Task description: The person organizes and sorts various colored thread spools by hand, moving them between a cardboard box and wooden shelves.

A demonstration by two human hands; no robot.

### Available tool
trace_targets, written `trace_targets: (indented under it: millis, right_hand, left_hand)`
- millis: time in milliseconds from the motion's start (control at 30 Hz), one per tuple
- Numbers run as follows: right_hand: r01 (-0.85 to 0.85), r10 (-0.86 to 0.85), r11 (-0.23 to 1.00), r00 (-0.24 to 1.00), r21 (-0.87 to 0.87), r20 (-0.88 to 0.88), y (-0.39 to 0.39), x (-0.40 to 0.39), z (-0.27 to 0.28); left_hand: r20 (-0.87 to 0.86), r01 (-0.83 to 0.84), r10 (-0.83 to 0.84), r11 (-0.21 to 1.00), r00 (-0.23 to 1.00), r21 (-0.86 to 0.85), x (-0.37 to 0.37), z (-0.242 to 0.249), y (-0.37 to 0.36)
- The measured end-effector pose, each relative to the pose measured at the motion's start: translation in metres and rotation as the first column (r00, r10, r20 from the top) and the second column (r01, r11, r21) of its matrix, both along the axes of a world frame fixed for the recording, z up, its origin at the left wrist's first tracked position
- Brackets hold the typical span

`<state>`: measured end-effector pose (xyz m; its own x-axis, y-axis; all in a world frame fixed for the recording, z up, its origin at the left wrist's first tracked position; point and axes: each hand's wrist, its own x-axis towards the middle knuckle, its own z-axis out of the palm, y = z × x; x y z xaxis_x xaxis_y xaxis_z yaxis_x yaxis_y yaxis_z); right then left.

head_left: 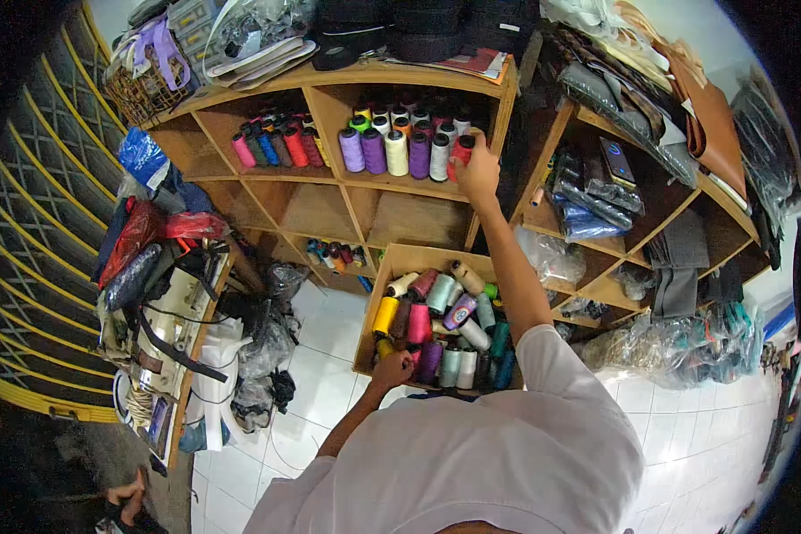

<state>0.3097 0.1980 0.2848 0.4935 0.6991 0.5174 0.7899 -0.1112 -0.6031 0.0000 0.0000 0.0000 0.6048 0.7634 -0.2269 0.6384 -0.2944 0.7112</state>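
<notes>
My right hand [479, 172] reaches up to the right end of the upper shelf, its fingers closed round a red thread spool [461, 151]. Beside it stand upright spools in rows, among them a purple spool [416, 157] and a cream spool [396, 153]. Below, a cardboard box [365, 336] holds several thread spools lying and standing in a jumble, including a yellow spool [385, 315] and a pink spool [419, 323]. My left hand [392, 368] is closed at the box's near left rim, seemingly gripping it; its fingertips are partly hidden.
The wooden shelf unit [347, 206] has more spools in other compartments. Black caps [423, 36] lie on top. To the left is a sewing machine [165, 329] on a table, near a yellow folding gate [53, 409]. Plastic-wrapped bundles [685, 343] sit at right. Another person's foot shows lower left.
</notes>
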Motion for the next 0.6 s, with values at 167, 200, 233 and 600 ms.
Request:
trace_targets:
  millis: [167,200,233,600]
  right_hand:
    - [0.056,-0.056,0.998,0.998,-0.01,-0.042,0.017,0.005,-0.03]
    - [0.027,-0.026,0.999,0.999,0.025,-0.036,0.016,0.008,-0.034]
    - [0.031,-0.03,0.999,0.999,0.024,-0.038,0.017,0.009,-0.037]
    - [-0.141,0.151,0.984,0.985,0.105,-0.09,-0.045,-0.002,-0.107]
  left_hand:
    - [0.034,-0.037,0.038,0.999,0.999,-0.018,-0.002,-0.001,0.01]
    - [0.035,-0.034,0.035,0.999,0.999,-0.022,0.0,-0.008,0.01]
    - [0.057,-0.03,0.03,0.999,0.998,-0.012,0.0,-0.014,0.012]
    - [0.063,-0.039,0.04,0.999,0.997,-0.012,0.007,-0.017,0.01]
